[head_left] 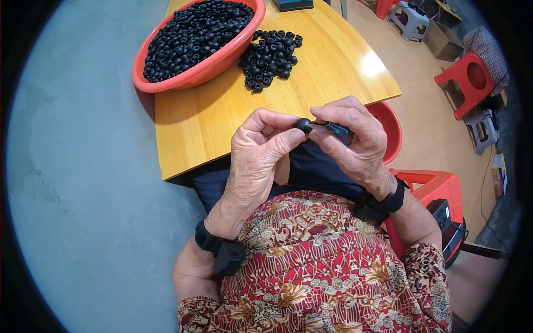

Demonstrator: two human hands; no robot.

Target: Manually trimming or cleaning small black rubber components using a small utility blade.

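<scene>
My left hand (pixel 252 152) pinches a small, shiny black round piece (pixel 303 125) between thumb and fingertips, above my lap by the table's near edge. Closed around a small tool with blue parts (pixel 338 131), my right hand (pixel 358 139) brings its fingertips right up to that piece. Fingers cover much of the tool, so its exact kind is not clear. Similar black pieces with holes in them lie in a loose pile (pixel 269 60) on the yellow wooden table (pixel 333 61). Many more fill a red-orange basin (pixel 169 85) at the table's far left.
Beside the table's right edge, below its top, is a red container (pixel 390 130). A red stool (pixel 438 186) stands close to my right arm. Farther right are another red stool (pixel 472 80), grey-white stools (pixel 410 22) and a cardboard box (pixel 442 41). A grey wall (pixel 83 166) borders the left.
</scene>
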